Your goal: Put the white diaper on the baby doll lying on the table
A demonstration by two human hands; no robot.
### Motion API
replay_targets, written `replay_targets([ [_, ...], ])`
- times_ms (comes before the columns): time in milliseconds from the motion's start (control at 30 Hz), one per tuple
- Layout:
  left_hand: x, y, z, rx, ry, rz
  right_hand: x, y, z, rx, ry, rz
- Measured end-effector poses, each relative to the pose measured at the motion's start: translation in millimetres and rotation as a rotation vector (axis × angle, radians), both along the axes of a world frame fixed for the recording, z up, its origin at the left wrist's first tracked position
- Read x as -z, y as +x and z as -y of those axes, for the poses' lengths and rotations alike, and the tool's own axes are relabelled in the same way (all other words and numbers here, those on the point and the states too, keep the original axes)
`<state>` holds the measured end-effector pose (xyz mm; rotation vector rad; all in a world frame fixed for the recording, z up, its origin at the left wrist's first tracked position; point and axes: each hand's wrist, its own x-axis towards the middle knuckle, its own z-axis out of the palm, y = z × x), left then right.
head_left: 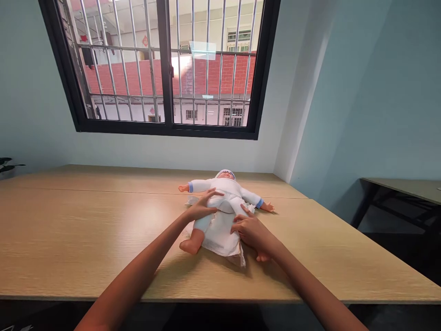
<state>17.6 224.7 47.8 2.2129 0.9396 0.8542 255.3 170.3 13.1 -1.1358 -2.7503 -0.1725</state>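
Note:
A baby doll (225, 189) in a white outfit with blue cuffs lies on its back on the table, head away from me and arms stretched out. Between and under its legs a white diaper (220, 233) is spread, its front flap toward me. My left hand (206, 205) rests with fingers spread on the doll's hip and thigh at the left. Over the doll's other leg, my right hand (253, 227) has its fingers bent at the diaper's right edge, pinching it. That hand hides most of this leg; only the foot shows below.
The wooden table (103, 220) reaches to the wall under a barred window (165, 69). Its front edge runs just before me. A dark-legged table (406, 188) stands at the right. Some plant leaves (8, 164) show at the far left.

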Motion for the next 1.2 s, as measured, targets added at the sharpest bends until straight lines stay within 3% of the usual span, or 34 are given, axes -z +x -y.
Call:
replay_targets([
  [333, 8.1, -7, -5, 0.070, -0.041, -0.106, -1.8, 1, 6, 0.006, -0.045, -0.147],
  [600, 15.2, -8, -8, 0.085, -0.082, -0.086, -11.7, 0, 19, -0.045, -0.226, -0.211],
  [833, 15.3, -10, -4, 0.073, -0.093, -0.058, 1.2, -6, 12, 0.012, -0.214, -0.305],
  [1200, 8.9, -11, 7, 0.066, -0.087, -0.115, -7.4, 13, 6, 0.247, -0.474, -0.876],
])
